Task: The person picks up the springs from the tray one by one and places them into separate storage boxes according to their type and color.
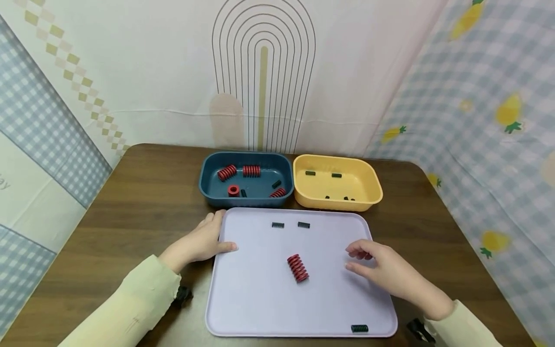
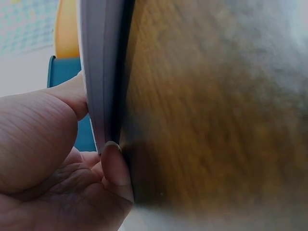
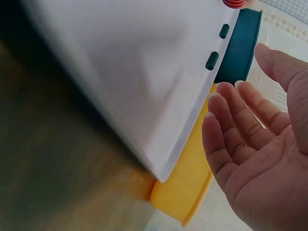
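Observation:
My left hand [image 1: 207,239] holds the upper left edge of a pale lilac tray [image 1: 256,294], thumb over the rim and fingers along the outer side. In the left wrist view, the fingers [image 2: 115,171] meet the tray's edge from outside. My right hand [image 1: 381,264] hovers over the tray's right side, fingers loosely bent with nothing between them. A red coil spring [image 1: 297,268] lies slanted near the tray's middle. Two small dark green springs, a left one [image 1: 278,225] and a right one [image 1: 304,224], lie near the far rim. Another dark green spring [image 1: 359,328] lies by the near right corner.
Behind the tray stands a blue bin [image 1: 204,185] with several red springs and a few small dark ones. Beside it, a yellow bin [image 1: 377,190] holds several small dark springs. The wooden table [image 1: 147,193] backs onto a patterned cloth [image 1: 173,72].

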Available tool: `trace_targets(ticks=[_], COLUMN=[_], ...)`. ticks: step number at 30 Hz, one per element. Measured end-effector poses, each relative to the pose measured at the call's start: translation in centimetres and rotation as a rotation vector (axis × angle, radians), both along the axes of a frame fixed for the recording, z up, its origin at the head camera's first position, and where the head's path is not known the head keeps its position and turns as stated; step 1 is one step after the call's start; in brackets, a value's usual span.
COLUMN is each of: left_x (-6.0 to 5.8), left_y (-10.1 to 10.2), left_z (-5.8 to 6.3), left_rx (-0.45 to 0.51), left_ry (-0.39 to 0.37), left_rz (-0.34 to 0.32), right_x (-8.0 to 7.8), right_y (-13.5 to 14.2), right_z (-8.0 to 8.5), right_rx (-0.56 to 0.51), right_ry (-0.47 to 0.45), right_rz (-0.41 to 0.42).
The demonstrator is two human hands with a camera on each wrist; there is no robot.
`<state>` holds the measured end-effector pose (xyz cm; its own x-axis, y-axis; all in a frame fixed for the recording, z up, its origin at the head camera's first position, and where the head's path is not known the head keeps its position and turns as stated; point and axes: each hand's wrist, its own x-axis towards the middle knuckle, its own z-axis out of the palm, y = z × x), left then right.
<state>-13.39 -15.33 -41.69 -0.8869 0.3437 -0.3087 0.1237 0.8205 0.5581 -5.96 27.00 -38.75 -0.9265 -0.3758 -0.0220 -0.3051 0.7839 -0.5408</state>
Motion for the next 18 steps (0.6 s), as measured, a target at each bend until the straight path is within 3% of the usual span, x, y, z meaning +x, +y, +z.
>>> trace_targets(ticks=[8, 12, 18], left_x=[-0.1, -0.2, -0.2], left_y=[-0.2, -0.1, -0.3], left_z=[-0.1, -0.3, -0.2], left_rx=[0.002, 0.002, -0.002], left_ry=[0.002, 0.016, 0.013], left_rz=[-0.008, -0.026, -0.022], right_x=[0.8, 2.1, 3.9], right_y=[0.6, 1.0, 1.3], right_z=[-0.8, -1.2, -1.7], right_rx=[-0.011, -0.036, -0.11], right_ry=[-0.042, -0.093, -0.198], right_rz=[0.054, 0.074, 0.204])
